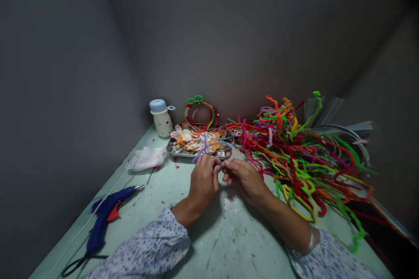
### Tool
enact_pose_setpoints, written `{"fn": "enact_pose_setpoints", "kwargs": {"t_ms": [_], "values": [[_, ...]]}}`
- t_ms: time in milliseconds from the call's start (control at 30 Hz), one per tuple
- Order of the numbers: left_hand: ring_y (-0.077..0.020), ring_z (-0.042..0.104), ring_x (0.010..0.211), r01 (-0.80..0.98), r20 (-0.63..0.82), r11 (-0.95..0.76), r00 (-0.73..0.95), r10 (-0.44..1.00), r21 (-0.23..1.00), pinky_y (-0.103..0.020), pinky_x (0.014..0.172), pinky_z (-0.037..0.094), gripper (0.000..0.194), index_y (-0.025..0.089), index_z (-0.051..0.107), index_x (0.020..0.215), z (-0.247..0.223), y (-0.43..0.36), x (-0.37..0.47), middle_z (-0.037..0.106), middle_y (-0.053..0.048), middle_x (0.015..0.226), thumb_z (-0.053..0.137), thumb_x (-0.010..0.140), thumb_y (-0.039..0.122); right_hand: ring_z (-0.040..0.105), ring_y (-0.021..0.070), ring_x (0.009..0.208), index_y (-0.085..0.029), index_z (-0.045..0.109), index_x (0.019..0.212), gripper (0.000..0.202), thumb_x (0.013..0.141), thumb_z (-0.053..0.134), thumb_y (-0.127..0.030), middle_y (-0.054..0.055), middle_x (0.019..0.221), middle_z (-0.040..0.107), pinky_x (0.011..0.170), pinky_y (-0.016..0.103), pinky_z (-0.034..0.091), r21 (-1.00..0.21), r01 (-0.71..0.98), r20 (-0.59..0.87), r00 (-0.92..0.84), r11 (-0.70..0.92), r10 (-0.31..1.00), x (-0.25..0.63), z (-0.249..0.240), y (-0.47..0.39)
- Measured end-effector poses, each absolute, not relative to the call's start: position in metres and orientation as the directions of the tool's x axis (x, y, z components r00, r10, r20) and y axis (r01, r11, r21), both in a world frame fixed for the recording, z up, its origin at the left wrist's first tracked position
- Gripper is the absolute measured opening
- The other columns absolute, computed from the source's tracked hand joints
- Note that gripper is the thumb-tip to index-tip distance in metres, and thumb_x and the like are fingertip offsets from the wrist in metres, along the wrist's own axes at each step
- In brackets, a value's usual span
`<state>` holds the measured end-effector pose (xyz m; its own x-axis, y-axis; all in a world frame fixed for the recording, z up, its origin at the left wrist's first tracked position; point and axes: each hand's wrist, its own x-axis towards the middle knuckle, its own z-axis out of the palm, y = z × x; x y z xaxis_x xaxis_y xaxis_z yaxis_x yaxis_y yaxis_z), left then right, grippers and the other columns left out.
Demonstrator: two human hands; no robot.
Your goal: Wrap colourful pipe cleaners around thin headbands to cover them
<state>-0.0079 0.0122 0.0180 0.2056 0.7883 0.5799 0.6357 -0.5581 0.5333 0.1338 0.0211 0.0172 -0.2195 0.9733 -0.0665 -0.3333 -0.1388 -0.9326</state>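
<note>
My left hand (204,178) and my right hand (245,179) meet over the middle of the table, their fingertips almost touching. Both pinch a fuzzy pipe cleaner (225,143) coloured lilac, blue and pink. It bends up in a loop beyond my fingers, and a lilac end sticks out past my left knuckles. The spot where my fingers grip it is partly hidden. Just behind the loop stands a metal tray (183,154) holding shells and pale flower-like pieces.
A blue glue gun (104,218) with a red trigger lies at left beside a white cord. Nearby are a plastic bag (149,158) and a blue-capped bottle (161,120). Colourful pipe cleaners (294,152) sprawl at right. A finished-looking hoop (214,111) stands behind the tray.
</note>
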Motion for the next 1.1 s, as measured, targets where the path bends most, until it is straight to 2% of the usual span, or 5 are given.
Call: {"fn": "enact_pose_setpoints", "kwargs": {"t_ms": [133, 267, 700, 967, 1100], "values": [[-0.0171, 0.051, 0.085, 0.597, 0.563, -0.545, 0.181, 0.806, 0.589, -0.031, 0.077, 0.042, 0.012, 0.018, 0.054, 0.09, 0.016, 0.012, -0.007, 0.056, -0.004, 0.088, 0.042, 0.092, 0.016, 0.055, 0.0117, 0.058, -0.016, 0.066, 0.075, 0.024, 0.071, 0.07, -0.039, 0.001, 0.07, 0.061, 0.05, 0.024, 0.039, -0.931, -0.345, -0.06, -0.19, -0.123, 0.98, 0.135, 0.018, 0.023], [-0.0179, 0.052, 0.088, 0.592, 0.533, -0.516, 0.166, 0.829, 0.619, -0.032, 0.079, 0.043, 0.013, 0.018, 0.055, 0.095, 0.015, 0.013, -0.006, 0.057, -0.005, 0.091, 0.042, 0.093, 0.019, 0.052, 0.0105, 0.057, -0.016, 0.064, 0.074, 0.023, 0.073, 0.069, -0.038, -0.001, 0.068, 0.058, 0.05, 0.023, 0.038, -0.939, -0.332, -0.035, -0.165, -0.089, 0.986, 0.135, 0.017, 0.024], [-0.0182, 0.05, 0.085, 0.614, 0.481, -0.499, 0.211, 0.851, 0.612, -0.031, 0.077, 0.04, 0.014, 0.018, 0.055, 0.085, 0.02, 0.015, -0.009, 0.055, -0.004, 0.087, 0.042, 0.091, 0.016, 0.049, 0.0106, 0.053, -0.016, 0.065, 0.074, 0.022, 0.076, 0.067, -0.038, -0.001, 0.06, 0.058, 0.051, 0.023, 0.038, -0.973, -0.225, -0.021, -0.154, -0.055, 0.988, 0.136, 0.014, 0.026], [-0.0174, 0.054, 0.087, 0.464, 0.379, -0.438, 0.22, 0.899, 0.77, -0.031, 0.079, 0.042, 0.014, 0.017, 0.06, 0.088, 0.026, 0.021, -0.012, 0.059, -0.004, 0.089, 0.046, 0.089, 0.018, 0.055, 0.0118, 0.06, -0.016, 0.068, 0.081, 0.023, 0.072, 0.071, -0.038, 0.002, 0.075, 0.063, 0.051, 0.023, 0.039, -0.959, -0.275, -0.024, -0.175, -0.072, 0.984, 0.139, 0.017, 0.027], [-0.0169, 0.056, 0.086, 0.416, 0.326, -0.387, 0.212, 0.921, 0.823, -0.03, 0.078, 0.043, 0.013, 0.017, 0.062, 0.086, 0.029, 0.024, -0.014, 0.061, -0.004, 0.088, 0.051, 0.087, 0.023, 0.055, 0.0114, 0.061, -0.015, 0.069, 0.08, 0.024, 0.07, 0.074, -0.036, 0.002, 0.073, 0.063, 0.051, 0.023, 0.04, -0.955, -0.286, -0.024, -0.186, -0.078, 0.982, 0.142, 0.018, 0.028]]}}
